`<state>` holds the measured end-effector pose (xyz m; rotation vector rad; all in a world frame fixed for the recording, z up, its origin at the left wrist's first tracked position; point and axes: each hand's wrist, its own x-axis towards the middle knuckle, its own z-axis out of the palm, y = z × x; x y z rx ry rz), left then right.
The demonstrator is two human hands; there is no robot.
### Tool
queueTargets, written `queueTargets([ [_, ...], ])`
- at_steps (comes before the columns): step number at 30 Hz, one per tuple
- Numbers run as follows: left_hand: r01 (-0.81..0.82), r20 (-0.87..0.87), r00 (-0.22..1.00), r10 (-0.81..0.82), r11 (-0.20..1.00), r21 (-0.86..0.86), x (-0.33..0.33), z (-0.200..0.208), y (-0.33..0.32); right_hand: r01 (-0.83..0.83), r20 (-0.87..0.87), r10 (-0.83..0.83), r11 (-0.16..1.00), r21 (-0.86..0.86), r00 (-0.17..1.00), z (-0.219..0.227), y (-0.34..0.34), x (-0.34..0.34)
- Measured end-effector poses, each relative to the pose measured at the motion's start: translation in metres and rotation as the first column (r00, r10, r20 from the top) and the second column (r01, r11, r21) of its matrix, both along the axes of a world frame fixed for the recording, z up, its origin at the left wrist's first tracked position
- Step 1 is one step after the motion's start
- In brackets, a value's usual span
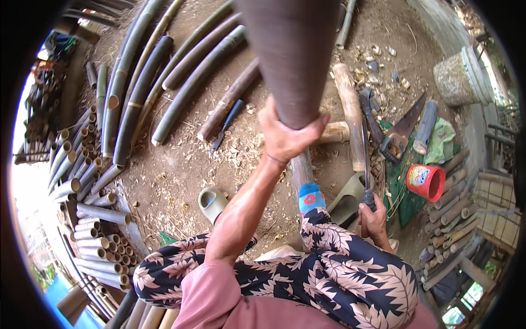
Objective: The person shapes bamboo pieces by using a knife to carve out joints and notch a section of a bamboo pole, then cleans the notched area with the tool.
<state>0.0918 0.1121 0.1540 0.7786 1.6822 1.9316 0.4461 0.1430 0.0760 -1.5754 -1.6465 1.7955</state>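
Note:
My left hand is wrapped round the near end of a thick dark brown bamboo pole, which rises toward the camera and out of the top of the view. Low on the right, beside my knee, my right hand is closed on the dark handle of a long-bladed knife. Its narrow blade points away from me, alongside a pale peeled wooden log. A short crosswise log lies just right of my left hand. Under the raised pole, the ground is partly hidden.
Long bamboo poles lie at the upper left, with a blue-handled tool nearby. A handsaw, a red bucket and a whitish bucket stand or lie to the right. Cut bamboo pieces are stacked left.

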Motion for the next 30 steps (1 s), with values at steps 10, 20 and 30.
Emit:
queueTargets([
  [10,-0.039,-0.199,0.979,0.038,0.999,-0.005,0.015,-0.004,-0.023,0.014,-0.118,-0.014,1.000,-0.004,0.993,0.021,-0.004,-0.005],
  [20,0.068,-0.123,0.991,-0.050,0.986,0.154,0.022,-0.018,-0.053,0.074,-0.110,-0.076,0.997,-0.022,0.991,0.023,-0.013,0.004],
  [30,-0.010,-0.080,0.996,0.036,0.954,0.299,0.031,-0.028,-0.046,-0.145,0.147,0.103,0.938,0.316,0.984,-0.016,-0.007,-0.012],
])
